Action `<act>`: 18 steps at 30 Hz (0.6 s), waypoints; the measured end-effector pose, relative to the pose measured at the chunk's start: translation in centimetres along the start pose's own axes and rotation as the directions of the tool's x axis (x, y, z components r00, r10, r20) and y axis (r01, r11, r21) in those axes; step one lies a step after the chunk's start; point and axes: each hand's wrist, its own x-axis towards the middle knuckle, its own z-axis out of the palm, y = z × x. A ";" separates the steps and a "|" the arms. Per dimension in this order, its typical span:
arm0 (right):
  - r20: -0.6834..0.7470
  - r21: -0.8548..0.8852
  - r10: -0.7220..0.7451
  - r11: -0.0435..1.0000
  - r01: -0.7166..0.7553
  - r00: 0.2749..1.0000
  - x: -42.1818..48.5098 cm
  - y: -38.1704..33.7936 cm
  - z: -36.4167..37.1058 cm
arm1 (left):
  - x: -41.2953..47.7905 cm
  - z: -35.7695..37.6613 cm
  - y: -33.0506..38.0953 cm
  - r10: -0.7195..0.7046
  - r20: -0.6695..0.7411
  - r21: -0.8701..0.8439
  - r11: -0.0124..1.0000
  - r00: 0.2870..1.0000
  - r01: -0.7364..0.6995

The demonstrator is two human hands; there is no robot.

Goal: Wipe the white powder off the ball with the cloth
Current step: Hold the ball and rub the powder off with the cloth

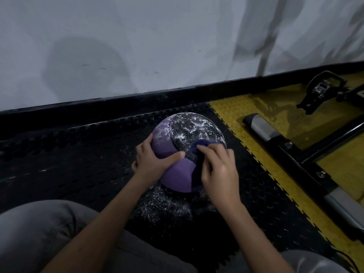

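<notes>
The person's knees in grey trousers [39, 233] fill the bottom corners, and both bare forearms reach forward from between them to the ball [177, 174]. The ball sits on a black studded floor mat [69, 154], close to the black skirting at the foot of a white wall [137, 46].

The left hand [151, 160] lies spread on the ball's left side. Its fingers are fairly straight and its thumb stretches across a purple panel, steadying the ball without closing round anything. The right hand [218, 166] has its fingers curled round a dark blue cloth [201, 146], bunched and pressed against the ball's upper right. A strip of the cloth hangs down under the palm.

White powder [189, 127] speckles the far upper part of the ball, thick on the black panel and lighter on the purple one. The near purple panel looks clean. More powder is scattered on the mat just in front of the ball and to its left.

To the right, on yellow floor tiles [275, 107], stands a black and silver machine frame [295, 154] with a pedal [323, 87].
</notes>
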 end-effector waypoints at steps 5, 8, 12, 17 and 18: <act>-0.059 0.059 0.235 0.971 -0.232 0.970 1.0 1.9 -0.6 | -0.4 0.3 0.2 0.036 -0.004 0.026 0.999 0.999 -0.035; -0.038 0.006 0.104 0.995 -0.104 0.994 -0.1 0.0 -0.1 | -0.6 0.7 0.3 0.034 -0.030 0.054 0.998 0.999 -0.033; -0.031 0.029 0.068 0.997 -0.067 0.997 0.2 1.0 -0.3 | -0.5 0.6 0.2 0.031 -0.023 0.053 0.998 0.999 -0.030; 0.019 0.191 0.342 0.921 -0.339 0.939 1.7 4.0 -0.7 | -0.6 0.8 0.0 0.121 -0.068 0.153 0.982 0.990 -0.110; 0.027 0.196 0.356 0.915 -0.354 0.934 1.8 4.3 -0.8 | -0.5 0.8 0.0 0.146 -0.085 0.175 0.976 0.986 -0.129</act>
